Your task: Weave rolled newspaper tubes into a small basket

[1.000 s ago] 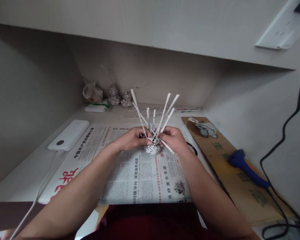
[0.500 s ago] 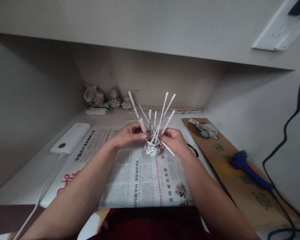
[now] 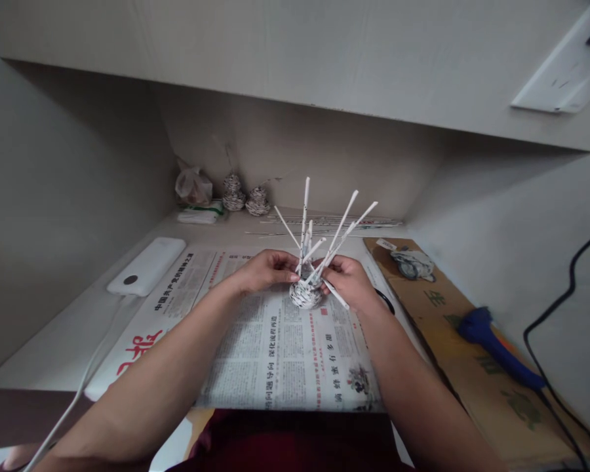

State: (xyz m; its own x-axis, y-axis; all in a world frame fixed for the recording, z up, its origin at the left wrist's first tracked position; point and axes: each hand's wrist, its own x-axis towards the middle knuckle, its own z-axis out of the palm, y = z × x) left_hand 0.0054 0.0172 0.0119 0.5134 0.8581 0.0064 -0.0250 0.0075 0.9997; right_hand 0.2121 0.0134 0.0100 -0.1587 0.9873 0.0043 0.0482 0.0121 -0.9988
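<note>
A small round piece woven from newspaper strips [image 3: 305, 296] sits low over the newspaper-covered table. Several rolled paper sticks [image 3: 304, 210] spread up and outward from its neck. My left hand [image 3: 269, 270] is closed at the left of the neck, thumb and fingers pinching the base of an upright stick. From the other side, my right hand [image 3: 350, 282] is closed on paper sticks at the neck. One short stick [image 3: 336, 295] points down and right below its fingers. The inner fingertips of both hands are partly hidden by the sticks.
Newspaper [image 3: 248, 354] covers the table. At the back stand two woven gourd shapes [image 3: 234, 193] and loose paper sticks [image 3: 334, 223]. A white power bank [image 3: 147, 265] lies left. On cardboard [image 3: 437, 328] at right rest a blue-handled tool [image 3: 501, 354] and a crumpled plastic-wrapped item [image 3: 413, 264].
The tall left stick has come from leaning left to nearly upright, under my left hand. The sticks at right lean further right. The view has shifted slightly.
</note>
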